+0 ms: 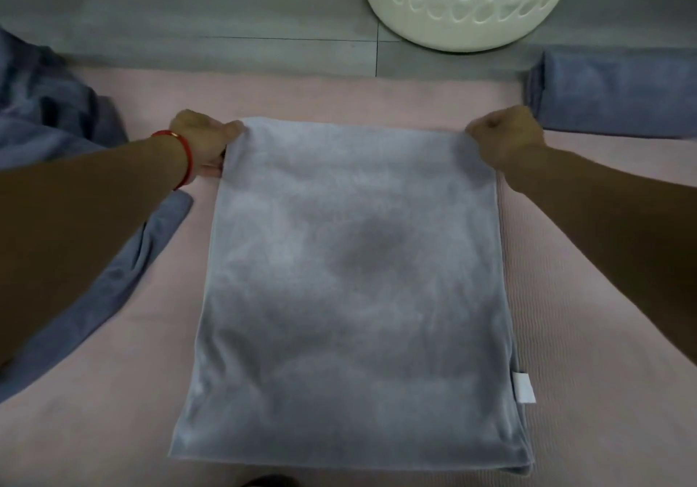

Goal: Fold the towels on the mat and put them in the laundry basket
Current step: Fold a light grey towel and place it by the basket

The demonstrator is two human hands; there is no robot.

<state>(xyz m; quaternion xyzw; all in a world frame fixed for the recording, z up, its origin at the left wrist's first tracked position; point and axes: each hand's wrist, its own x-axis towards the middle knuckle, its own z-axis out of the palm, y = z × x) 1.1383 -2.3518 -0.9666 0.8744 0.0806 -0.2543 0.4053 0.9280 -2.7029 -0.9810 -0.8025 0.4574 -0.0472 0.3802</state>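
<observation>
Two hands hold the far corners of the light blue-grey towel [350, 279], which lies flat and part-folded in the middle of the pink mat [588, 298]. The left hand [203, 143] pinches the far-left corner between thumb and curled fingers; the right hand [505, 135] is fisted round the far-right corner. The near edge rests on the mat close to the person, with a white label [523, 387] at its right side.

The white laundry basket [471, 3] stands on the grey floor beyond the mat, well apart from the towel.

Likely faults from this position:

- Uneven pull. If one hand travels ahead of the other, the far edge will land skewed on the near edge, and the fold will need redoing.
- Layer slip. The plush fabric appears to be doubled (layers show at the near-right corner), so a corner grip that catches only the top layer would let the lower one lag and bunch.
- Snagging. The crumpled darker blue towel [56, 139] lies just beside the left forearm and could be dragged along.
- The folded blue towel [618, 94] sits near the right hand and could be knocked.
</observation>
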